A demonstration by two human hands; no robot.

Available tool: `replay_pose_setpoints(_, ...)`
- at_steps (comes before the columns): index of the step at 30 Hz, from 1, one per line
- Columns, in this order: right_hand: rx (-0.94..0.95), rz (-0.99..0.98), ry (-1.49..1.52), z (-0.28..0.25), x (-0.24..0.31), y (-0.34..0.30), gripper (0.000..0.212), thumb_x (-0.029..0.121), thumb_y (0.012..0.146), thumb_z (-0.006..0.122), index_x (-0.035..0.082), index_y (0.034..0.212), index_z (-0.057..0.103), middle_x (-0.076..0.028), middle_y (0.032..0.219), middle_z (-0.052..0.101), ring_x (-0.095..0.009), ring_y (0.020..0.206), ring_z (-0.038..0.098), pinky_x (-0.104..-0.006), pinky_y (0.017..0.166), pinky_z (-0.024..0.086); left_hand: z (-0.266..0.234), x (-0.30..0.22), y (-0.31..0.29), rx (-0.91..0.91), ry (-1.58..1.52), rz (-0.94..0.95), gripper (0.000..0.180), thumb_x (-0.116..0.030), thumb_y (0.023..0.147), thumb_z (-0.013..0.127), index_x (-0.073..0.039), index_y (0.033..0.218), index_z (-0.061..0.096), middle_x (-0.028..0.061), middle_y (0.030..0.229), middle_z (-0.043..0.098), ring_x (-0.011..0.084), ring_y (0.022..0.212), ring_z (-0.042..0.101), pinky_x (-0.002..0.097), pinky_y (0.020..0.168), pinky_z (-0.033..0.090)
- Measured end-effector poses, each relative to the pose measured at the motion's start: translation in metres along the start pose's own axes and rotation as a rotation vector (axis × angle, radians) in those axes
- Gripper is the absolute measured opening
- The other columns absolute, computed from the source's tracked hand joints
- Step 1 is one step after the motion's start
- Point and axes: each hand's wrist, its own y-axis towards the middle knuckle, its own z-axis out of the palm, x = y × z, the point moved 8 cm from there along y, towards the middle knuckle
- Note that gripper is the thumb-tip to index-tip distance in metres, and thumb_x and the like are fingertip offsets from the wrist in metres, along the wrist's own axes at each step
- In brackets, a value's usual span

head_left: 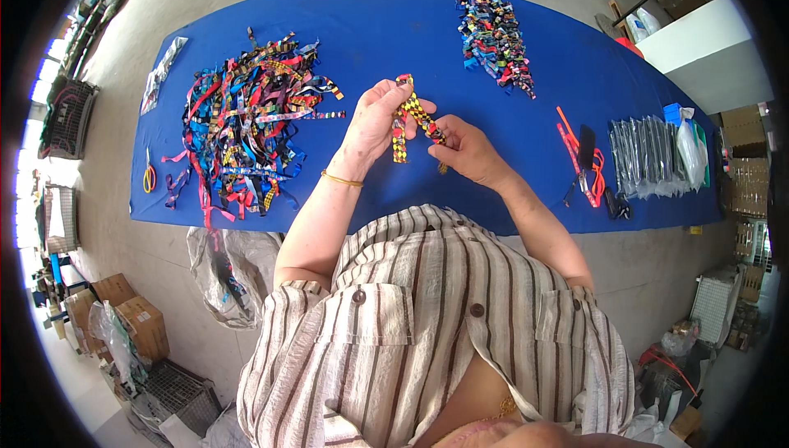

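Observation:
Both my hands are raised over the near middle of the blue-covered table (370, 29), with a patterned fabric strap between them. The strap (400, 145) is checked in yellow and black with red patches. My left hand (376, 119) pinches it at its upper fold, and one end hangs down below the fingers. Lower and to the right, my right hand (470, 152) grips the other length, and a short tip sticks out beneath it. To the left lies a loose heap of colourful fabric straps (246, 119). At the far right is a neater stack of folded straps (497, 41).
Yellow-handled scissors (149, 178) and a clear plastic packet (163, 74) lie at the table's left side. On the right are orange and red straps (597, 167), a row of dark plastic-wrapped packs (649, 159) and a white plastic bag (692, 152). Cardboard boxes (141, 326) stand on the floor.

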Motion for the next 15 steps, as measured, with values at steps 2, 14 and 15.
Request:
replay_pose_setpoints(2, -0.068, -0.068, -0.092, -0.007, 0.001, 0.001, 0.019, 0.008, 0.090, 0.063, 0.004, 0.106, 0.056, -0.001, 0.080, 0.061, -0.006, 0.065, 0.055, -0.0237, 0.058, 0.046, -0.004, 0.000, 0.001, -0.003, 0.032, 0.019, 0.014, -0.014, 0.098, 0.052, -0.001, 0.093, 0.049, 0.0232, 0.085, 0.069, 0.0151, 0.047, 0.055, 0.0248, 0.045, 0.045)
replay_pose_setpoints(14, -0.197, -0.083, -0.061, -0.036, 0.023, 0.005, 0.016, 0.017, 0.096, 0.059, 0.002, 0.103, 0.062, -0.001, 0.079, 0.065, -0.005, 0.060, 0.055, -0.0225, 0.055, 0.046, 0.006, -0.004, -0.003, 0.062, 0.206, -0.052, 0.010, -0.015, 0.098, 0.055, -0.005, 0.097, 0.054, 0.0127, 0.069, 0.063, 0.0075, 0.038, 0.041, 0.0212, 0.037, 0.029)
replay_pose_setpoints(15, -0.187, -0.074, -0.072, -0.036, 0.023, 0.007, 0.017, 0.019, 0.097, 0.060, 0.003, 0.101, 0.064, 0.001, 0.079, 0.064, -0.004, 0.059, 0.055, -0.0207, 0.053, 0.043, 0.010, -0.001, -0.004, 0.101, 0.226, -0.094, 0.010, -0.015, 0.098, 0.055, -0.005, 0.097, 0.054, 0.0111, 0.066, 0.062, 0.0063, 0.037, 0.040, 0.0211, 0.037, 0.027)
